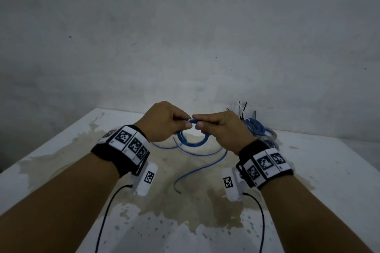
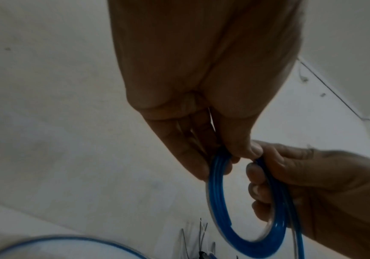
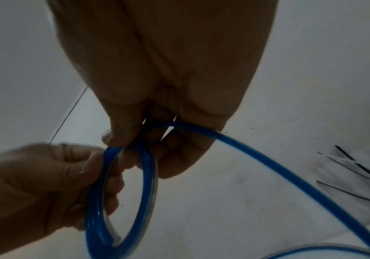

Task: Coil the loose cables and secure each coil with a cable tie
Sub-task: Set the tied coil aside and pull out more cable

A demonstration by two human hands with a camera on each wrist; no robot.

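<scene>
A small coil of blue cable (image 1: 193, 142) hangs above the table between both hands. My left hand (image 1: 181, 124) pinches the top left of the coil (image 2: 215, 189) between thumb and fingers. My right hand (image 1: 202, 124) grips the top right of the same coil (image 3: 144, 192), fingers curled round it. The loose tail of the blue cable (image 1: 202, 167) trails down onto the table toward me, and runs off to the lower right in the right wrist view (image 3: 290, 175). Black and white cable ties (image 1: 242, 112) lie at the back right, some seen as cable ties (image 3: 356, 175).
The white table (image 1: 329, 170) has a large brownish stain in the middle. Several blue and grey coils (image 1: 259, 129) lie piled at the back right beside the ties. A plain grey wall (image 1: 185, 37) stands behind the table. Thin black wrist-camera leads hang from both forearms.
</scene>
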